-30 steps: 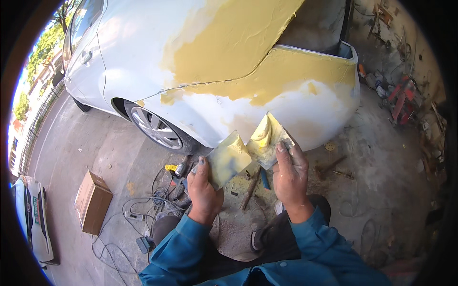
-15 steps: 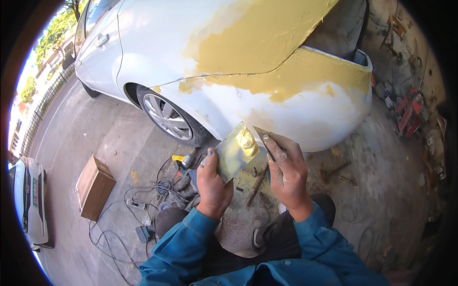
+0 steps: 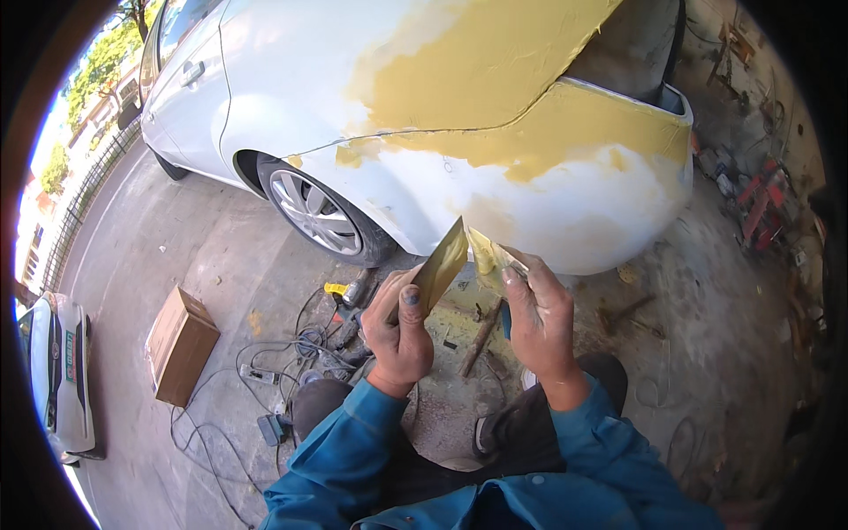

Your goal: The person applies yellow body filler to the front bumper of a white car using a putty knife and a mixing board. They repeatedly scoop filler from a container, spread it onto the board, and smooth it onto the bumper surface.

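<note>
My left hand grips a flat square putty spreader, tilted steeply with a yellowish smear on its face. My right hand holds another thin spreader carrying creamy yellow putty, its tip very close to the left one; whether they touch I cannot tell. Both are raised in front of a white car's rear quarter, where broad patches of yellow filler cover the upper panel and bumper top along a seam. My fingertips are stained with grey and pale residue.
The car's rear wheel stands behind my left hand. Below lie power tools, tangled cables and a wooden stick. A cardboard box and another car's white end are left. Red metal clutter lines the right wall.
The left spreader has turned from showing its putty-loaded face to a steep angle, while the right one has turned its putty side toward view again. The car appears shifted rightward compared with a second ago.
</note>
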